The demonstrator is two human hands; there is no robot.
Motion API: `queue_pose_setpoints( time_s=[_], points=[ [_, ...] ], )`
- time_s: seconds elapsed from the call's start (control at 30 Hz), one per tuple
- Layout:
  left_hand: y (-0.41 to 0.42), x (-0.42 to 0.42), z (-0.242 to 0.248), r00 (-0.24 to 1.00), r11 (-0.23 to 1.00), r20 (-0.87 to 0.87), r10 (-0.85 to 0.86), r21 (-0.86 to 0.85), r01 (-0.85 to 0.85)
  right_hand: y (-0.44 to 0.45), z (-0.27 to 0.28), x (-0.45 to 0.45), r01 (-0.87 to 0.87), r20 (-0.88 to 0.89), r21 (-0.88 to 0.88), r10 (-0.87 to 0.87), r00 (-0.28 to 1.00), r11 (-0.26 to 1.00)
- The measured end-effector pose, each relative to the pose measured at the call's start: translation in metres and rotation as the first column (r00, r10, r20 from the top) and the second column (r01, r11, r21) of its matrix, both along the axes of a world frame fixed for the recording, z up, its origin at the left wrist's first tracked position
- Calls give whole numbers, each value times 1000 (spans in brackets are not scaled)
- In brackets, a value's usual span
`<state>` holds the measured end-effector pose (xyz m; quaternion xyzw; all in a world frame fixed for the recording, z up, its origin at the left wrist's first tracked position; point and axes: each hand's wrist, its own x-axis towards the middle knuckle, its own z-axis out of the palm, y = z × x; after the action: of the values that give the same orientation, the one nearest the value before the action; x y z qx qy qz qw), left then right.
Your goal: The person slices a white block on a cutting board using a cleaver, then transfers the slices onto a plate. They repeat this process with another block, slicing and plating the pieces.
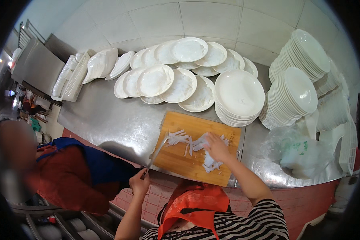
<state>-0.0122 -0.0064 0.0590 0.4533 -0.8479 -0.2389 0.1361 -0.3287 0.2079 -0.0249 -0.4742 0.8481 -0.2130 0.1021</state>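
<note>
A wooden cutting board (180, 163) lies at the front edge of the steel table, bearing whitish, translucent food strips (177, 138) in loose heaps. My left hand (139, 182) grips the handle of a knife (157, 153), whose blade points up over the board's left edge. On the heap right of the board's middle rests my right hand (217, 147), palm down; its fingertips touch the strips (210, 162), and whether it grips any cannot be told. Behind the board, overlapping white plates (154, 80) hold similar pale food. A stack of white plates (239, 93) stands at the board's back right corner.
Tall plate stacks (300, 90) and a clear plastic bag (300, 150) with something in it are at the right. White dishes (100, 64) and a white plastic basket (75, 81) stand at the back left. A person in a blue apron (102, 165) is close on the left.
</note>
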Motion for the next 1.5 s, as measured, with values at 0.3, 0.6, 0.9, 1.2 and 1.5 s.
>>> queue_pose_setpoints(
  time_s=[0.3,0.6,0.9,1.2,1.5],
  points=[
    [-44,-54,-21,972,982,197,-132,-111,156,-20,59,14,-114,66,-284,138,988,952],
    [23,-46,-14,939,947,129,-318,93,308,-11,18,-15,379,191,-291,-335,923,878],
    [-4,-30,-25,957,662,-264,121,740,120,-70,-1,-9,-66,-29,-285,60,998,956],
    [-13,25,-51,903,228,-132,408,973,39,-60,18,1,-525,16,157,529,848,837],
    [89,34,-77,821,105,-66,568,994,8,63,51,2,-557,-87,32,558,826,830]
  ],
)
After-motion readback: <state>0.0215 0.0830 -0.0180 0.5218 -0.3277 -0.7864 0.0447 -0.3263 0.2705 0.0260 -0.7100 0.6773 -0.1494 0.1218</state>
